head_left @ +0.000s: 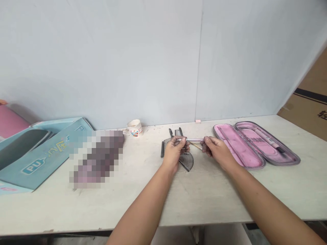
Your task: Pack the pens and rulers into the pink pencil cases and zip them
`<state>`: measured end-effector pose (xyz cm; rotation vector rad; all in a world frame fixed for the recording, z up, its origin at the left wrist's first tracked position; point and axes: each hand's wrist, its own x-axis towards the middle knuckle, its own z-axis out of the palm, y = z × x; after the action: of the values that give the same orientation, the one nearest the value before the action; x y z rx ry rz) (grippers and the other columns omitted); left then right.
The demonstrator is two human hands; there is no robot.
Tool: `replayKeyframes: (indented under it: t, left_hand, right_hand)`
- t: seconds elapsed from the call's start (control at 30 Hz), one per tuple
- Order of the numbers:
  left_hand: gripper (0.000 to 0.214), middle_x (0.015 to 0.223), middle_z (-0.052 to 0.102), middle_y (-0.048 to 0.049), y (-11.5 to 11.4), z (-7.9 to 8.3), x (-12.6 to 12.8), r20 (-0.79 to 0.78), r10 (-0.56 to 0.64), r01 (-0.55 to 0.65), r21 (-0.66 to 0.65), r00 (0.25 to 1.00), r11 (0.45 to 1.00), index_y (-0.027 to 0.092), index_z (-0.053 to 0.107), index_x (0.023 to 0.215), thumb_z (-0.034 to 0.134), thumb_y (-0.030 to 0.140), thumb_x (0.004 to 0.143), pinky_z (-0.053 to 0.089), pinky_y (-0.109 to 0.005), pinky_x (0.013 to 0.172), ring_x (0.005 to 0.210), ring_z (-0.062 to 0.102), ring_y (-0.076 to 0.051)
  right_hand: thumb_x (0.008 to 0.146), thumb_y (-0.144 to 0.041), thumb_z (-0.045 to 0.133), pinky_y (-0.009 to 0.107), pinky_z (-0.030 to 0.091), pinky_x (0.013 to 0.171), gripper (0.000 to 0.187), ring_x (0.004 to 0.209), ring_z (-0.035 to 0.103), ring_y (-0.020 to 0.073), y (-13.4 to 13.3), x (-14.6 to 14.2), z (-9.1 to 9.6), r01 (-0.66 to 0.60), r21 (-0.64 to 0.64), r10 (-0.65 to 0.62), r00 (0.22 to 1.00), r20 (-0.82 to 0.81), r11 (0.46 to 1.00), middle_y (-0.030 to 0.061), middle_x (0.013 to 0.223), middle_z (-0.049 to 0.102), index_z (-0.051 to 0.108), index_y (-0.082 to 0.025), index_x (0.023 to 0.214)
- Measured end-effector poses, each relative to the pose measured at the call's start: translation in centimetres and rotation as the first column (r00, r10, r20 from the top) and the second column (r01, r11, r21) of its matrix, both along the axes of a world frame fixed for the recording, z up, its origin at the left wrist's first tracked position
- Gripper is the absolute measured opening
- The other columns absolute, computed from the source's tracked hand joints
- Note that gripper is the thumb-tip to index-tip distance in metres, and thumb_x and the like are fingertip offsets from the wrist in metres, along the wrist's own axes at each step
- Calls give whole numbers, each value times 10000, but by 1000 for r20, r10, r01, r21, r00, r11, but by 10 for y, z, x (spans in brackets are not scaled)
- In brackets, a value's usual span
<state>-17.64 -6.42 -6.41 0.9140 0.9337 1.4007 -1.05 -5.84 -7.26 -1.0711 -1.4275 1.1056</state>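
Observation:
A slim, light-coloured pen (195,140) lies level between my two hands, above the table. My left hand (176,147) pinches its left end, and my right hand (213,146) grips its right end. Beneath and behind my left hand are a dark see-through protractor (187,162), several dark sticks or pens and a ruler, partly covered by my fingers. A thin wooden-looking stick (196,145) shows between my hands. To the right lies an open pink pencil case (230,141) with dark edges; a pink pen with a dark end (269,139) rests in its right half.
A paper cup (135,128) stands near the wall, and a small pink eraser-like block (198,121) sits at the wall's foot. On the left are a blurred-out dark and pink object (99,160) and a blue box (38,163). A cardboard box (306,92) stands at right.

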Motion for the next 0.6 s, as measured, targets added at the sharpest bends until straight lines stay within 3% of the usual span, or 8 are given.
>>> replayKeyframes:
  t: [0.17,0.27,0.4,0.5,0.6]
  left_hand:
    - [314,656,607,-5,1,0,-1,6,-17,17,-12,1000,1000,140,562,809,725,334,625,472,-214,547,541,556,-82]
    - [328,650,604,-3,0,1,1,-4,-22,22,-1,1000,1000,141,553,797,731,347,615,469,-214,535,538,554,-85]
    - [340,598,578,16,-2,4,4,9,36,-36,3,999,999,152,500,707,717,398,621,442,-193,493,493,523,-70]
    - [348,540,536,39,-3,5,5,49,70,-68,-25,996,997,157,467,677,709,402,632,395,-164,445,447,475,-50]
    - [362,493,484,61,-2,5,4,77,72,-68,-47,994,997,163,431,645,695,412,648,348,-148,409,407,419,-34]
  right_hand:
    - [738,-507,545,207,283,446,401,475,420,75,1,2,1,3,-14,-4,998,-58,1000,-45,617,533,533,-208,1006]
    - [754,-534,505,215,280,442,366,460,405,73,4,3,-2,4,-26,-5,999,-46,1000,-25,622,541,538,-182,849]
    - [777,-453,511,219,302,484,273,505,403,90,3,4,-2,86,126,-98,991,95,988,-38,595,500,542,-198,871]
    - [797,-368,497,238,342,560,199,578,450,108,-4,2,3,148,302,-230,939,257,942,-15,680,546,565,-210,895]
    - [807,-356,486,256,370,645,200,678,506,130,-11,0,8,164,415,-310,898,312,895,15,788,596,581,-206,898]
